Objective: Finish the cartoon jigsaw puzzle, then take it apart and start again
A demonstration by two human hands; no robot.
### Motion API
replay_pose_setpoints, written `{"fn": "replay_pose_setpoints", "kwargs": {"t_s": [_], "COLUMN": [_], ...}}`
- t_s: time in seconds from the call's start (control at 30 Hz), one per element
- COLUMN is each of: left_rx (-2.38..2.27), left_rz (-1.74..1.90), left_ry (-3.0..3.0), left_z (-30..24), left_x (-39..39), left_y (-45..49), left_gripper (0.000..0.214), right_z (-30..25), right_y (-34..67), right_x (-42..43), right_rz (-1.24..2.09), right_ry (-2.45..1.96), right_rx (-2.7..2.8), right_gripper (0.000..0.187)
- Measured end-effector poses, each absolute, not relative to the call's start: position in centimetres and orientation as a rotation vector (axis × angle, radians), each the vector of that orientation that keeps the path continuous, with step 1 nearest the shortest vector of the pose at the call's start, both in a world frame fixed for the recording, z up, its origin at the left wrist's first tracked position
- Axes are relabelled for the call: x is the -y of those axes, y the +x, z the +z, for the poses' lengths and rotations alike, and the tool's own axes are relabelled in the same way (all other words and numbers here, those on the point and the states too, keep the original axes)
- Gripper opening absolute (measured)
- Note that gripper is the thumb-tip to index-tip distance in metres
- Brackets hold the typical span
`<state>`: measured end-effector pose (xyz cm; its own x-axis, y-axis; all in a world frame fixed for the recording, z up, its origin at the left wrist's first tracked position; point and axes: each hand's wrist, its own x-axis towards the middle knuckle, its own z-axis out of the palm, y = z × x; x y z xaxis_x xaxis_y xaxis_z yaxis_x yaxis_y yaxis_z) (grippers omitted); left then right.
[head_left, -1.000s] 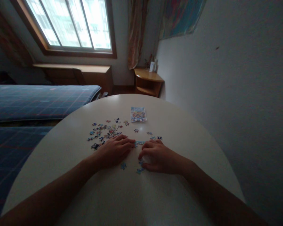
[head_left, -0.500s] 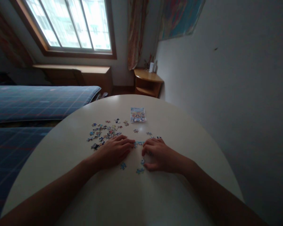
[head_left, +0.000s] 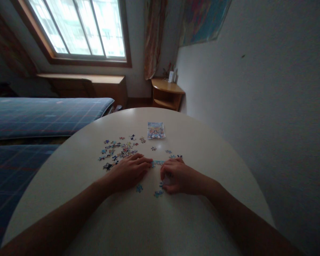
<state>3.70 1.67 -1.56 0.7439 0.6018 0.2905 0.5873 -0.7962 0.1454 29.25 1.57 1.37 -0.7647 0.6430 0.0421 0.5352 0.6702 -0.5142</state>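
Note:
A short strip of joined blue puzzle pieces (head_left: 158,162) lies on the white round table (head_left: 154,227) between my hands. My left hand (head_left: 131,171) rests low on the tabletop, its fingers stretched out with the tips touching the strip's left end. Curled fingers of my right hand (head_left: 178,176) press on the strip's right end, where they hide a puzzle piece; the thumb sits lower, beside a loose piece (head_left: 160,184). Closer to me are another blue piece (head_left: 139,188) and a small blue-green piece or pair (head_left: 158,193).
A pile of mixed puzzle pieces (head_left: 124,149) spreads beyond my left hand. Several loose ones, including a single piece (head_left: 153,148), lie past the strip. Farther back is a printed picture packet (head_left: 156,131). A plaid mattress (head_left: 48,115) is at left, a wall (head_left: 256,106) at right.
My right hand's fingers have shifted slightly, and a little more of the strip and of the pieces behind that hand shows. My left hand stays in place.

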Motion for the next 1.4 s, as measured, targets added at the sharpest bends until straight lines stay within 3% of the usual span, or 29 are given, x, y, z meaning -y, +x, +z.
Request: {"fn": "replay_pose_setpoints", "kwargs": {"t_s": [0.3, 0.53, 1.0, 1.17, 1.4], "left_rx": [-0.998, -0.994, -0.989, -0.997, -1.014], "left_rz": [0.501, 0.497, 0.471, 0.480, 0.466], "left_ry": [2.896, 2.898, 2.924, 2.898, 2.900], "left_z": [-1.7, -1.5, -1.2, -1.2, -1.4], "left_x": [-1.7, -1.7, -1.5, -1.5, -1.6], "left_y": [3.7, 3.8, 4.0, 4.0, 3.9], "left_gripper": [0.026, 0.026, 0.025, 0.026, 0.026], "right_z": [1.1, -0.4, -1.2, -1.2, -1.1], "right_y": [29.1, 27.8, 27.1, 27.4, 27.6], "right_x": [-1.3, -2.3, -2.7, -2.8, -2.8], "right_rz": [0.859, 0.589, 0.333, 0.396, 0.462], "right_ry": [-0.971, -1.199, -1.208, -1.183, -1.126], "right_rx": [2.599, 2.311, 2.352, 2.325, 2.305], "right_gripper": [0.018, 0.012, 0.016, 0.011, 0.021]}}
